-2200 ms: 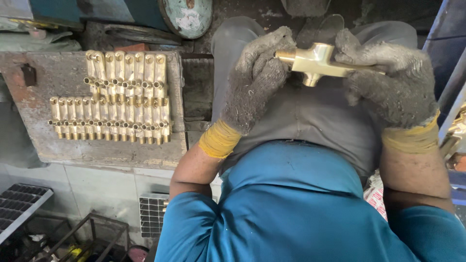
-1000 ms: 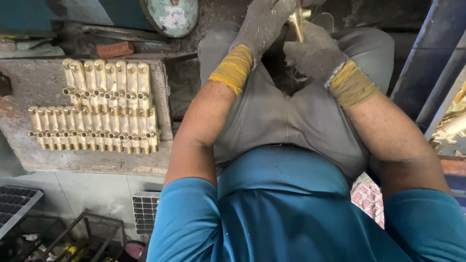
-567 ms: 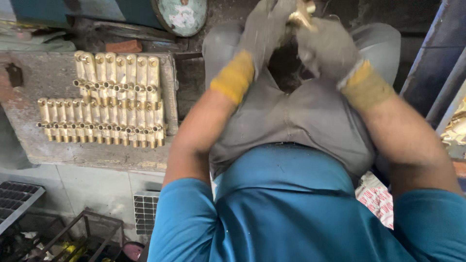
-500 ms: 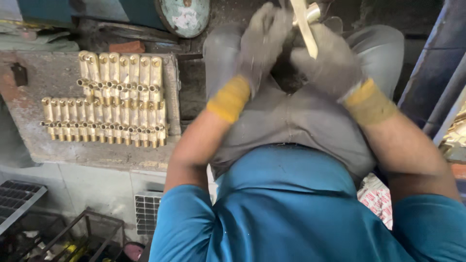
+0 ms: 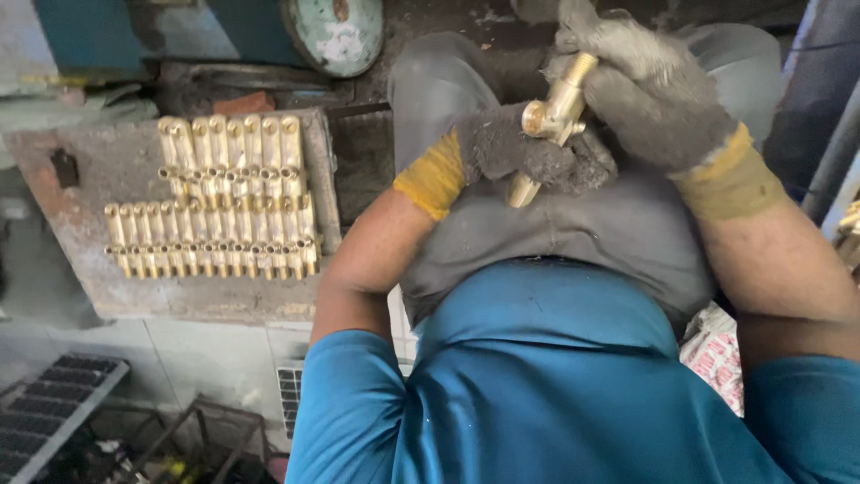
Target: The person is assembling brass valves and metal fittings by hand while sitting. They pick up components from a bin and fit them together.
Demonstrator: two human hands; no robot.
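One brass fitting point(image 5: 553, 121), a short tube with a side boss that shows a round open end, sits above the person's lap, tilted, its upper end toward the top of the view and its lower end pointing down at the grey trousers point(image 5: 573, 233). It looks solid cast metal: stiff, probably heavy for its bulk, smooth and likely slippery on the polished barrel, and not at all fragile, so the cross where boss meets barrel seems the surest place to grasp. The left hand point(image 5: 528, 152), in a worn grey knit glove with a yellow cuff, is curled around the lower half, fingers wrapped under the boss. The right hand point(image 5: 654, 90), gloved alike, is closed over the upper end from above. The coarse knit should help against slipping. To the left, well apart, a worn block point(image 5: 81, 260) carries two neat rows of similar brass pieces point(image 5: 219, 211) lying side by side. Beyond it stands a round pale green object point(image 5: 336, 31).
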